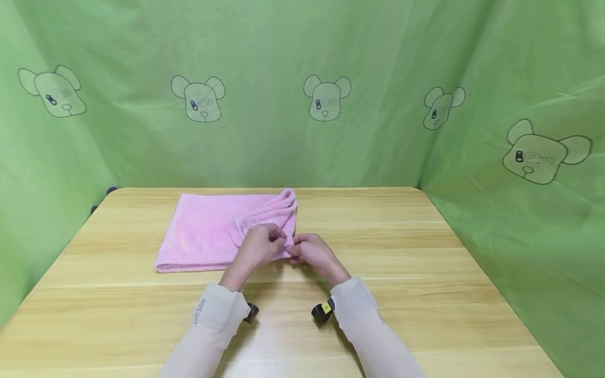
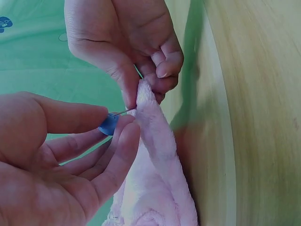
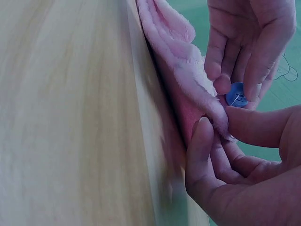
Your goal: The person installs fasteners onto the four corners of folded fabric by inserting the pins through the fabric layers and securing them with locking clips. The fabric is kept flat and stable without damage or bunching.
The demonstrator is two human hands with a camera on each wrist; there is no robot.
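Observation:
A folded pink plush cloth (image 1: 203, 231) lies on the table, its right side gathered into a raised fold. Over its near right corner, my left hand (image 1: 260, 244) pinches a small blue button (image 2: 109, 124) between thumb and fingers. A thin needle (image 2: 123, 112) passes from the button to the cloth's edge, as the left wrist view shows. My right hand (image 1: 316, 253) grips that same edge between thumb and fingers, just to the right of the button. The right wrist view shows the button (image 3: 236, 95) close above the pinched edge (image 3: 217, 115).
The wooden table (image 1: 425, 310) extends on all sides of the cloth. Green curtains (image 1: 264, 147) with bear-head drawings stand behind and beside it. Black wrist cameras (image 1: 322, 313) hang under both light sleeves (image 1: 364, 315), low over the tabletop.

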